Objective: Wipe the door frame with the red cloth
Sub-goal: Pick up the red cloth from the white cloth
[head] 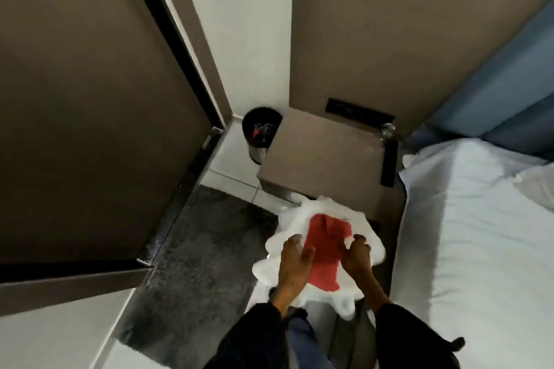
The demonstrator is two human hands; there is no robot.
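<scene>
A red cloth (325, 249) lies folded on top of a rumpled white towel (311, 213), held up in front of me at the lower middle of the view. My left hand (292, 266) lies on the red cloth's left side, fingers spread over cloth and towel. On the right side my right hand (358, 255) pinches the cloth and towel. The brown door (84, 99) with its black edge strip (168, 36) fills the left of the view, and its frame (192, 36) runs beside a white wall.
A brown bedside table (323, 159) stands just beyond my hands, with a black remote (389, 163) and a glass (388, 130) on it. A black waste bin (260, 129) sits in the corner. A bed with white sheets (473, 249) is at right. A dark mat (204, 249) covers the floor.
</scene>
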